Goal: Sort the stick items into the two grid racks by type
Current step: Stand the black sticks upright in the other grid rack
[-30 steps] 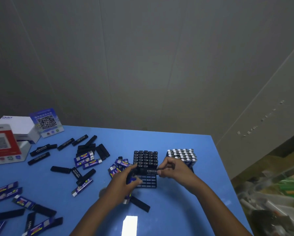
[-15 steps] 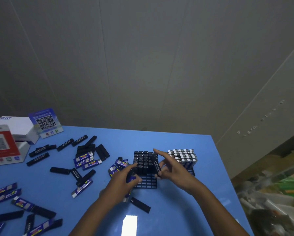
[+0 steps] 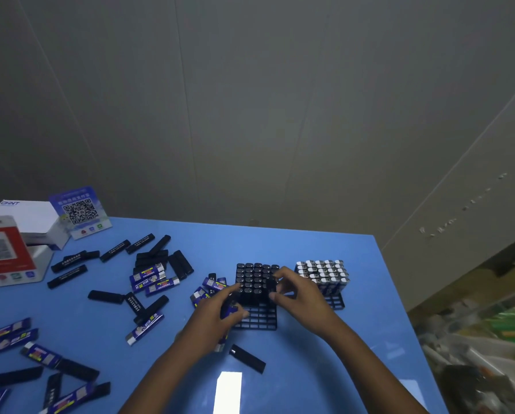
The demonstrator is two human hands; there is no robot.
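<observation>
Left hand [image 3: 217, 309] at lower centre of frame, forearm entering from the bottom edge, fingers curled around a blue-labelled stick [image 3: 231, 309] at the near left corner of the black grid rack [image 3: 257, 319]. Right hand [image 3: 299, 297] just right of it, thumb and fingers pinching an upright black stick [image 3: 270, 286] at the right side of the filled rows. Near rows of the rack's cells open. Second rack [image 3: 333, 301] just beyond the right hand, packed with silver-capped sticks [image 3: 321, 271]. Loose black and blue sticks [image 3: 148, 276] scattered over the left half of the blue desk [image 3: 324, 369]; one black stick [image 3: 247, 358] near the wrists. Desk's right edge near the second rack; boxes [image 3: 14, 252] at the left edge.
</observation>
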